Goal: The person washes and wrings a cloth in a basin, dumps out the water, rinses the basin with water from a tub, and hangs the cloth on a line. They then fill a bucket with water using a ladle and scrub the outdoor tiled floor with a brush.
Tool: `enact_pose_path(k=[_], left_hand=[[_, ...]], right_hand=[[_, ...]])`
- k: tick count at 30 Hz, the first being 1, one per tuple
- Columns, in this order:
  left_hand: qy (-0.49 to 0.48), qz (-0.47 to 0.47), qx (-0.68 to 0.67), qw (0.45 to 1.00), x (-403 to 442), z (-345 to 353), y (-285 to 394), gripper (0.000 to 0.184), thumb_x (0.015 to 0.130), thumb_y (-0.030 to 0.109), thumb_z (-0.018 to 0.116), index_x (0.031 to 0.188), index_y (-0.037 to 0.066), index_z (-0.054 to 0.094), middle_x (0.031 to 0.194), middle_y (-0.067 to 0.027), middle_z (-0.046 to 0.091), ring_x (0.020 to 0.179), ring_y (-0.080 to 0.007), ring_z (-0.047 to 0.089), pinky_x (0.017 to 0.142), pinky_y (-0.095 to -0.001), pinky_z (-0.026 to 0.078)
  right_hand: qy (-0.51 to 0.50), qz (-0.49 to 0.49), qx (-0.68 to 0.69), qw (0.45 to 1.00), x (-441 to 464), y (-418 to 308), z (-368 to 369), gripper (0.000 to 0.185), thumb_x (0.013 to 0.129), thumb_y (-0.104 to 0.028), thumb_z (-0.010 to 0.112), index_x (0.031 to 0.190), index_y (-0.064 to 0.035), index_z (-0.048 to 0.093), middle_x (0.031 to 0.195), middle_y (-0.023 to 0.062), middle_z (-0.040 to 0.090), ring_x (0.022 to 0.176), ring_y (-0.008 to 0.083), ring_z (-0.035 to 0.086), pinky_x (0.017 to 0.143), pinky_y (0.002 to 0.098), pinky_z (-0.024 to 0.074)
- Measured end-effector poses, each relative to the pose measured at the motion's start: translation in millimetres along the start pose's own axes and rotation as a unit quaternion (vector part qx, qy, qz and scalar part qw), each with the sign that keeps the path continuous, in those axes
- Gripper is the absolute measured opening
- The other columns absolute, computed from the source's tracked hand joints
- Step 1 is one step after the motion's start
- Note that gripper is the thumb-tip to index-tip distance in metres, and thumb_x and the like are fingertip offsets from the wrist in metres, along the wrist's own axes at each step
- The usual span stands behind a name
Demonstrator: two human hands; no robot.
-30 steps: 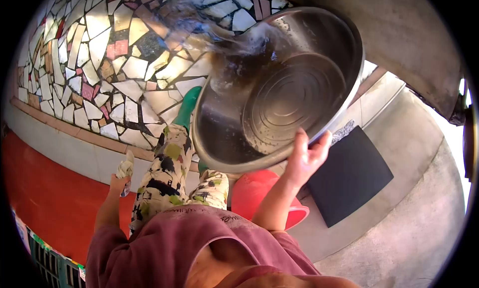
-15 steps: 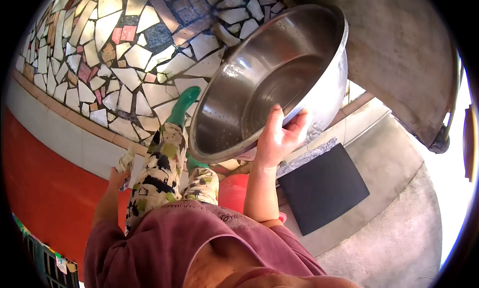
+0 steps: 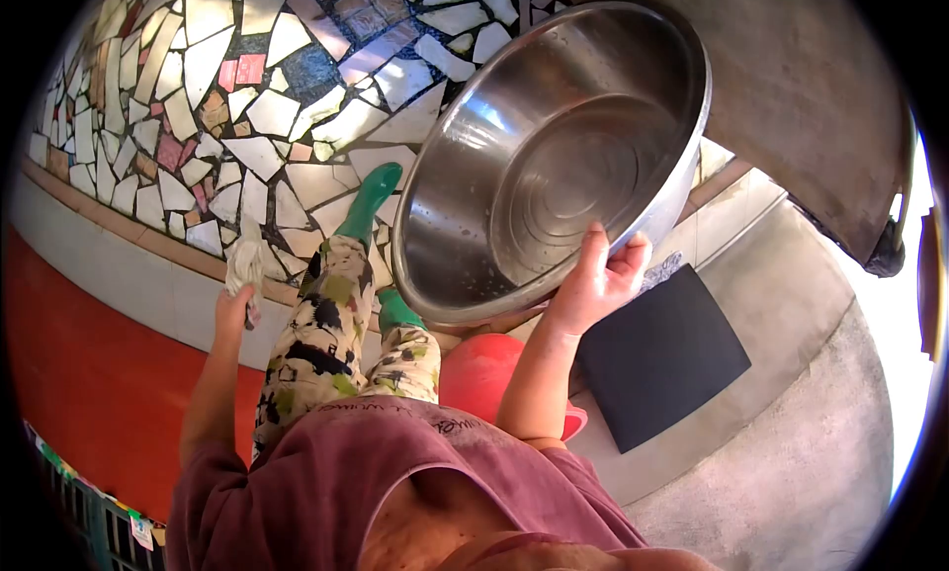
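Note:
A large, wide stainless steel basin is tilted, with its inside facing me and only some wet-looking spots on the metal. My right hand grips its near rim, thumb over the inside and fingers around the outer side. At my left side, my left hand is closed around a crumpled whitish cloth that sticks out past the fingers. Part of the basin's outer wall is hidden from me.
Mosaic tile floor spreads ahead of my green boots. A red plastic container is by my legs. A dark square board lies on the concrete ledge at right. A large greyish-brown surface stands at upper right.
The basin has shifted right and turned more toward me, showing more of its bottom. My right hand moved right with it. My left hand, holding the cloth, moved slightly forward.

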State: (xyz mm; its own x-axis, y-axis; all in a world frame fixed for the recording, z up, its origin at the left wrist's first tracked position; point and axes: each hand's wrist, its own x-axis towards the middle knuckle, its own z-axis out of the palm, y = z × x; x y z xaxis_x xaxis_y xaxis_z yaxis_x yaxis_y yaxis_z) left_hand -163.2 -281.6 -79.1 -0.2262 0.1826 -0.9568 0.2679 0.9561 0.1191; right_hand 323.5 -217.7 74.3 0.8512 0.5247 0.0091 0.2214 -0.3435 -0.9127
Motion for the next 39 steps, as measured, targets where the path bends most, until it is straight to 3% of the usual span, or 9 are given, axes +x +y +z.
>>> enact_pose_path(k=[4,11,15,23,29,31,33,35,39], left_hand=[[-0.101,0.104,-0.184,0.972,-35.7,62.5,68.6,0.048,0.077,0.026,0.061,0.111,-0.007,0.05,0.091,-0.0151,0.061,0.072,-0.0217,0.061,0.056,-0.0307,0.051],[-0.558,0.067,-0.111,0.819,-173.6,188.6,125.5,0.073,0.065,0.024,0.063,0.127,-0.004,0.037,0.11,-0.0156,0.057,0.092,-0.0233,0.06,0.073,-0.0358,0.055],[-0.61,-0.003,-0.019,0.792,-203.3,239.7,101.1,0.081,0.061,0.017,0.066,0.132,-0.003,0.033,0.124,-0.0111,0.05,0.109,-0.0193,0.052,0.093,-0.0293,0.042],[-0.568,0.088,0.042,0.817,-217.3,324.2,54.2,0.086,0.06,0.023,0.066,0.134,-0.001,0.03,0.124,-0.0109,0.048,0.113,-0.0213,0.048,0.096,-0.0319,0.04],[-0.529,0.168,-0.008,0.832,-203.6,350.5,-12.4,0.084,0.067,0.033,0.062,0.137,0.005,0.024,0.133,-0.0151,0.039,0.123,-0.0299,0.04,0.109,-0.0455,0.025],[-0.522,0.134,0.03,0.842,-201.5,342.7,-20.2,0.075,0.072,0.038,0.058,0.133,0.005,0.031,0.127,-0.0146,0.045,0.117,-0.0294,0.045,0.103,-0.0453,0.033],[-0.453,0.181,0.048,0.872,-188.8,344.0,-35.7,0.068,0.074,0.038,0.056,0.13,0.005,0.035,0.12,-0.0135,0.05,0.109,-0.0281,0.05,0.095,-0.0436,0.04],[-0.42,0.202,0.109,0.878,-188.5,345.4,-39.3,0.06,0.077,0.035,0.054,0.127,0.006,0.038,0.114,-0.012,0.053,0.103,-0.0266,0.054,0.089,-0.0432,0.045],[-0.349,0.318,0.181,0.863,-205.2,345.5,-55.7,0.052,0.08,0.034,0.054,0.121,0.003,0.044,0.108,-0.0095,0.056,0.09,-0.0222,0.057,0.07,-0.0361,0.048]], right_hand=[[0.069,0.052,0.035,0.996,25.7,25.3,-62.3,0.016,0.076,0.003,0.061,0.075,-0.0058,0.048,0.066,-0.0047,0.047,0.058,0.0022,0.04,0.054,0.0168,0.0327],[0.243,0.163,0.151,0.944,12.1,96.8,-186.3,0.008,0.074,0.005,0.051,0.074,-0.0028,0.052,0.07,0.0024,0.055,0.063,0.0114,0.052,0.063,0.023,0.0444],[0.325,0.2,0.239,0.893,-10.1,129.6,-204.9,0.005,0.073,0.003,0.05,0.075,-0.0014,0.048,0.076,0.0055,0.053,0.073,0.016,0.053,0.068,0.0284,0.0463],[0.305,0.284,0.335,0.845,-88.6,152.2,-172.8,0.019,0.078,-0.003,0.062,0.091,-0.0029,0.048,0.08,0.0054,0.057,0.063,0.0118,0.056,0.055,0.0228,0.0486],[0.218,0.385,0.433,0.786,-192.1,162.2,-183.6,0.022,0.087,-0.014,0.058,0.102,-0.0013,0.049,0.093,0.0057,0.06,0.079,0.012,0.057,0.067,0.0268,0.0491],[0.174,0.39,0.483,0.764,-222.9,159.7,-180.4,0.029,0.088,-0.017,0.058,0.11,0.0003,0.049,0.096,0.0063,0.061,0.082,0.0132,0.058,0.069,0.0286,0.0489],[0.215,0.314,0.513,0.769,-254.7,182.1,-163.1,0.029,0.086,-0.017,0.06,0.108,0.0005,0.053,0.094,0.007,0.062,0.082,0.014,0.059,0.071,0.0283,0.0478],[0.053,0.313,0.326,0.89,-276.2,186.1,-194.8,0.026,0.084,-0.017,0.061,0.103,0.001,0.058,0.092,0.0086,0.063,0.082,0.0148,0.059,0.073,0.0272,0.0472],[-0.001,0.185,0.368,0.911,-334.0,210.3,-299.9,0.025,0.084,-0.018,0.061,0.102,-0.0011,0.061,0.089,0.0062,0.065,0.074,0.0116,0.06,0.068,0.0253,0.0484]])
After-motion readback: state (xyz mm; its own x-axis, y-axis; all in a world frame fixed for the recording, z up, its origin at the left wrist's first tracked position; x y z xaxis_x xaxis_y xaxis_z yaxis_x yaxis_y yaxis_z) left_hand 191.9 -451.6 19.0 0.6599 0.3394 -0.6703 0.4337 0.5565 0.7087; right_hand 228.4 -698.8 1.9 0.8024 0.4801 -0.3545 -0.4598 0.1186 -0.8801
